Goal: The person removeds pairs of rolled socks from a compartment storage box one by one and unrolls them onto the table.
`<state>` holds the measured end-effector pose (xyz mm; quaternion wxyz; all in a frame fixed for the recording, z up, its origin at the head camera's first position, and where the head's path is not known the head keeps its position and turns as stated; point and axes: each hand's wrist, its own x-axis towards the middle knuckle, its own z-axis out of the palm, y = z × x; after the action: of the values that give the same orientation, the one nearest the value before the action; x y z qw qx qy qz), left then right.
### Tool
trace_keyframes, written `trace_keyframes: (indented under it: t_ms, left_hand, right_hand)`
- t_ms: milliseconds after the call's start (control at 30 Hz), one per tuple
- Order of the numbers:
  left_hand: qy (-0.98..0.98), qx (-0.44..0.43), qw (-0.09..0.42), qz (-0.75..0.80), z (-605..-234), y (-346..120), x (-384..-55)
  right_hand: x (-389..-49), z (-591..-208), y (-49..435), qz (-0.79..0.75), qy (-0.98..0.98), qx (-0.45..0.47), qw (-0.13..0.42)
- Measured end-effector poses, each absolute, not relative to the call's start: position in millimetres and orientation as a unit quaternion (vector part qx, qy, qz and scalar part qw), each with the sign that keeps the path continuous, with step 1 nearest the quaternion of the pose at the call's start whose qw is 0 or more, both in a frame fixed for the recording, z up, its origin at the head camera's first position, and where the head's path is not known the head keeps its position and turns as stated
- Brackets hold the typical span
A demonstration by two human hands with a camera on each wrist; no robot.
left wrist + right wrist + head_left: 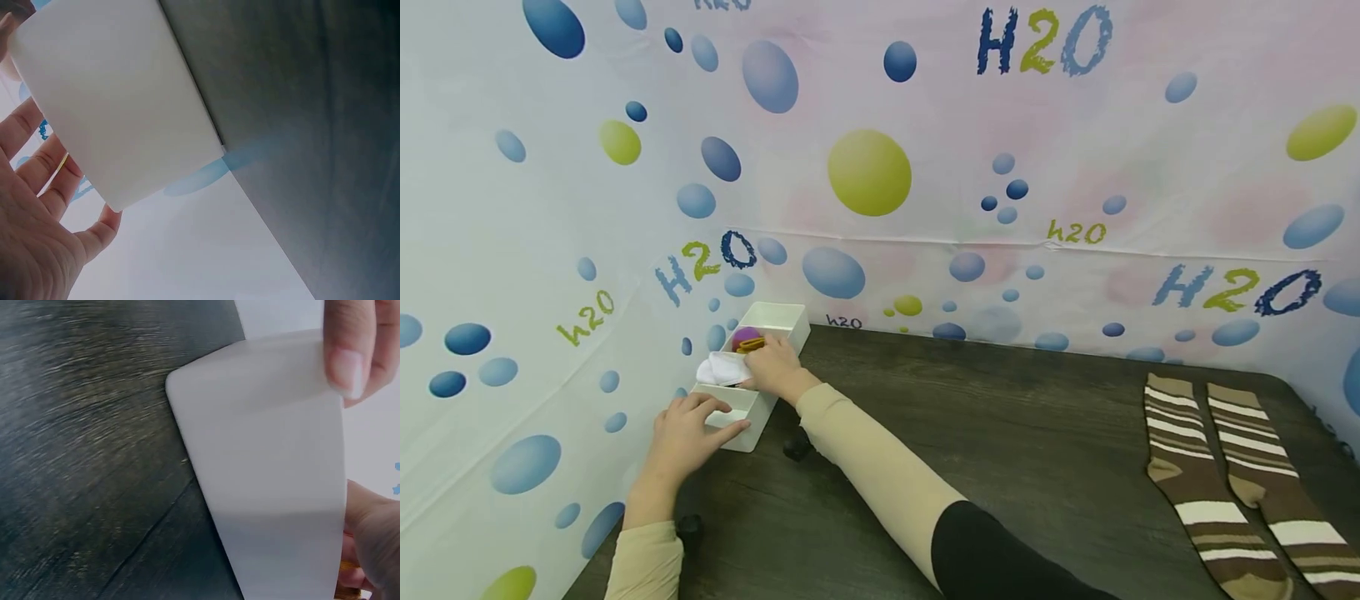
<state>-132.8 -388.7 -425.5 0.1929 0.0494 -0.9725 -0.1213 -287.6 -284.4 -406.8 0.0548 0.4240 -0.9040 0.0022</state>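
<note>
From the head view, a long white plastic box with compartments (758,398) sat at the far left corner of the dark wood-grain table (1000,433), where the left hand (688,429) gripped its near end, fingers curled over the rim, and the right hand (772,367) rested in it on a soft white rolled sock (721,369), beside a purple ball (745,337); whether those fingers pinched the sock could not be told. The left wrist view showed fingers (37,147) wrapped round the box's smooth wall (119,100). In the right wrist view a fingertip (345,356) hooked over the rim (269,456); the box seemed light, stiff, slippery, best held by its rim, and a pair of brown striped socks (1232,467) lay by the right edge.
</note>
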Motion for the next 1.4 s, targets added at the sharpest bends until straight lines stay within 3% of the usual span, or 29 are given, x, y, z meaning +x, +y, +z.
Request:
trace_keyframes:
  t_ms: [167, 400, 900, 1400]
  left_hand:
    - [-0.973, 0.053, 0.185, -0.124, -427.1, -388.3, -131.1]
    - [-0.973, 0.057, 0.185, -0.129, -427.1, -388.8, -132.5]
    - [-0.974, 0.063, 0.179, -0.124, -427.6, -389.6, -134.9]
    - [-0.976, 0.064, 0.165, -0.125, -424.7, -387.9, -133.7]
  right_hand:
    - [-290.3, -408.5, -288.1, 0.011, -0.903, 0.430, 0.027]
    - [-291.8, -412.3, -289.5, 0.017, -0.901, 0.433, 0.040]
    - [-289.4, -425.9, -274.3, 0.031, -0.888, 0.421, 0.185]
    - [-285.4, -422.8, -261.5, 0.075, -0.862, 0.430, 0.256]
